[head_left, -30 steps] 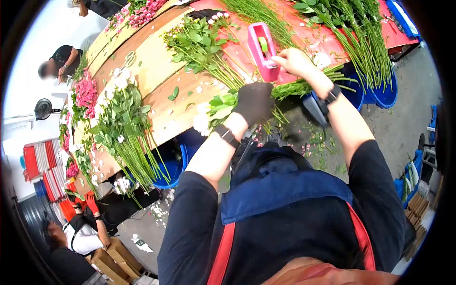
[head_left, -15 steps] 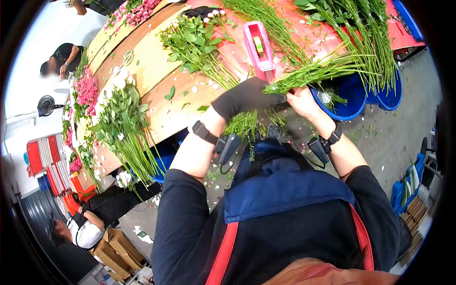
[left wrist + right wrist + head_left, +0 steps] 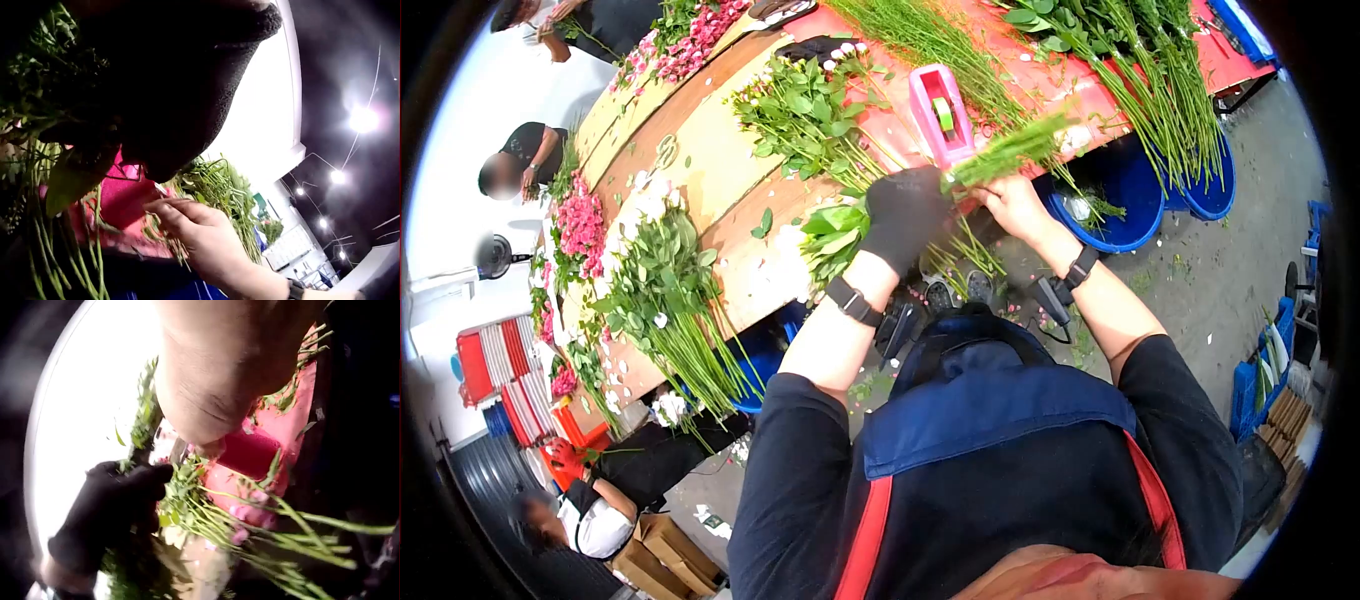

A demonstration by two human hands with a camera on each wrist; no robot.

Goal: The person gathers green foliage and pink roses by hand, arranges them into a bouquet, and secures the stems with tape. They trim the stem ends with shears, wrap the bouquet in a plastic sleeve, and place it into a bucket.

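The left hand (image 3: 908,212), in a black glove, has its fingers curled around a bunch (image 3: 870,225) of flower stems, just above the middle of the head view. The bunch lies across the near edge of the bench (image 3: 730,150): the leaves and white heads point to the left, the cut stems (image 3: 1010,145) stick out to the upper right. The right hand (image 3: 1007,200) is bare and touches the stems just right of the glove; its fingers (image 3: 172,209) are pressed together on the stems, as the left wrist view shows. A pink tape dispenser (image 3: 935,110) stands on the bench just above both hands. Left of it lies another bunch of flowers (image 3: 805,105), and more white flowers (image 3: 660,270) lie at the left of the frame. A blue bucket (image 3: 1115,215) stands on the floor to the right of the hands.
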